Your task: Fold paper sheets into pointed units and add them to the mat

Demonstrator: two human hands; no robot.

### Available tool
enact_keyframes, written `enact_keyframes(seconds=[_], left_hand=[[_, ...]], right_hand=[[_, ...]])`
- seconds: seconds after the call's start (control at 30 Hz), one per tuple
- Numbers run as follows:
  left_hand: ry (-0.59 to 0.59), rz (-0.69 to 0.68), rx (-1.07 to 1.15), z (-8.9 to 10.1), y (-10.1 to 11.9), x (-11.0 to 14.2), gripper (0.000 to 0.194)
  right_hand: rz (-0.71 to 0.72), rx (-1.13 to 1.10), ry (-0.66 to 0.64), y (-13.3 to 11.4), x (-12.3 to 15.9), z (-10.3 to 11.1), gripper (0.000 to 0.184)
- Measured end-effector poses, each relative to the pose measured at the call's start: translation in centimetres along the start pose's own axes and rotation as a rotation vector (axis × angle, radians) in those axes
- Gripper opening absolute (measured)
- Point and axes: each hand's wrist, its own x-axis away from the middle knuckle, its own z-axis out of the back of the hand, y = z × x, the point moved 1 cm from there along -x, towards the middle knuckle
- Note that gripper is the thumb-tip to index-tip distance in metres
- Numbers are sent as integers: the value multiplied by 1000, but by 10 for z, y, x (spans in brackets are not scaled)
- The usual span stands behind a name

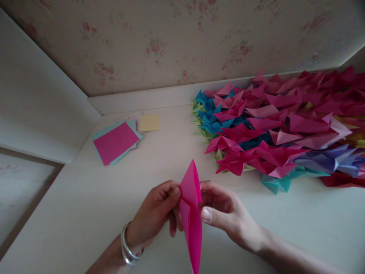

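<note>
A bright pink sheet of folded paper (191, 217) stands on its edge between my hands, long and pointed at the top, with its layers parted along a lengthwise opening. My left hand (158, 207), wearing silver bangles on its wrist, pinches the paper's left side near the middle, thumb in front. On the other side, my right hand (225, 213) is curled at the paper's right edge, with thumb and fingertips against it; some of its fingers are partly hidden.
Many folded paper pieces (273, 129) in pink, blue, green, purple and red lie massed at the right. Left of centre on the white table (68, 220) are a stack of coloured paper sheets (115, 144) and a yellow square pad (149, 123). A floral wall (128, 49) rises behind.
</note>
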Motion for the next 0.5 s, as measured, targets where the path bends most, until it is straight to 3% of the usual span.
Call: enact_keyframes(seconds=[0.27, 0.5], left_hand=[[-13, 31, 104, 2, -2, 1, 36], [11, 3, 8, -1, 1, 2, 37]], right_hand=[[6, -80, -1, 1, -1, -3, 45], [-7, -49, 10, 2, -1, -1, 45]])
